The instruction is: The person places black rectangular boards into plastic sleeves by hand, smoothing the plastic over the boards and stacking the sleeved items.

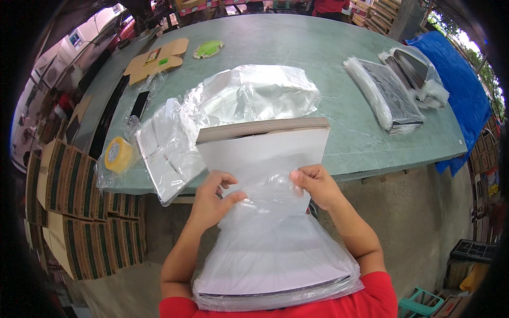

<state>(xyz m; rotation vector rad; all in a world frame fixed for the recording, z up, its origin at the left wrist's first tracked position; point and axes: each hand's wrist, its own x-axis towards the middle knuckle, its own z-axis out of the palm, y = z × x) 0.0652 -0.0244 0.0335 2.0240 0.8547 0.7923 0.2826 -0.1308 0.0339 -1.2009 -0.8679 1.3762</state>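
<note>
A thick stack of white sheets [265, 153] leans up at the near edge of the table, its layered edge facing away from me. A clear plastic bag [275, 238] covers its lower part and spreads toward my chest. My right hand [316, 185] pinches the bag film between thumb and fingers at the stack's right side. On the left side, my left hand [214, 199] has its fingers curved and apart from the thumb, whose tip touches the film. Just beyond the stack lies a crumpled heap of clear plastic bags [254, 93].
Flat plastic bags [167, 148] and a yellow tape roll [117, 153] lie at left, near a black phone-like slab [139, 105]. Opened cardboard [159, 58] and a green pouch [208, 49] lie farther back. Wrapped stacks [387, 93] sit at right; cartons [87, 185] stand left of the table.
</note>
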